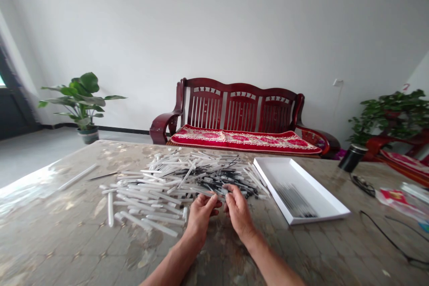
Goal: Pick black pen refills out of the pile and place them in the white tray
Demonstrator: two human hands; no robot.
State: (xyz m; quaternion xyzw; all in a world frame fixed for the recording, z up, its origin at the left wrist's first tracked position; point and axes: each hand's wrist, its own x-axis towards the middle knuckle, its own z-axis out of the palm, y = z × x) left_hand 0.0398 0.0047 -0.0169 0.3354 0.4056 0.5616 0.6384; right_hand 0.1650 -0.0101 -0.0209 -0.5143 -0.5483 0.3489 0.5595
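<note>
A big heap of white pen barrels and thin black refills [187,178] is spread over the middle of the table. My left hand [200,214] and my right hand [238,212] meet at the heap's near edge. The fingers of both are curled and pinched towards each other; what they hold is too small to make out. To the right lies a shallow white tray [321,196] with several thin dark refills [296,199] in it.
The table [67,241] has a glossy patterned top. A lone white barrel [77,177] and a dark refill [102,176] lie at the left. A black cup [351,157], black cables [385,228] and red packets [395,197] are at the right. A red wooden sofa [241,116] and potted plants [82,103] stand behind.
</note>
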